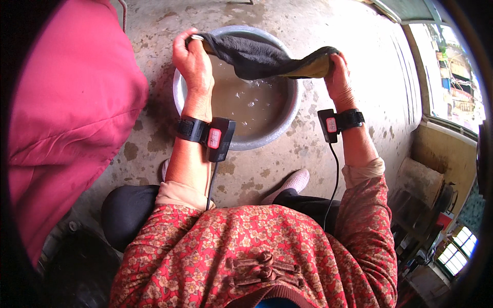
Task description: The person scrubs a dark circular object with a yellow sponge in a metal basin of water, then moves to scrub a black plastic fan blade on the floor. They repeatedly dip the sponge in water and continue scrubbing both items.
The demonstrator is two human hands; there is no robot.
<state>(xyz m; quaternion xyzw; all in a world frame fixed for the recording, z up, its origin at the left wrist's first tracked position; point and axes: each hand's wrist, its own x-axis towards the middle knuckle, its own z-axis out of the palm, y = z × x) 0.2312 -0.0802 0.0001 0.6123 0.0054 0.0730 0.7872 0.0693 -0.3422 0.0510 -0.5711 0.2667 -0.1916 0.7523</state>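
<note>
A dark cloth (250,54) with a yellowish-brown side is stretched between my two hands, above a round grey basin. My left hand (194,61) grips its left end, and my right hand (339,79) grips the right end, where the brownish side shows. The basin (265,140) stands on the floor and holds murky brown water (250,104) with some glints or bubbles on it. Each wrist bears a black strap with a small box and a cable. The fingertips are partly hidden by the cloth.
Large pink-red fabric (77,88) hangs at the left, near my left arm. The concrete floor (238,173) has wet spots. Windows (454,77) and cluttered objects (420,208) lie along the right side. My shoe (296,181) is close below the basin.
</note>
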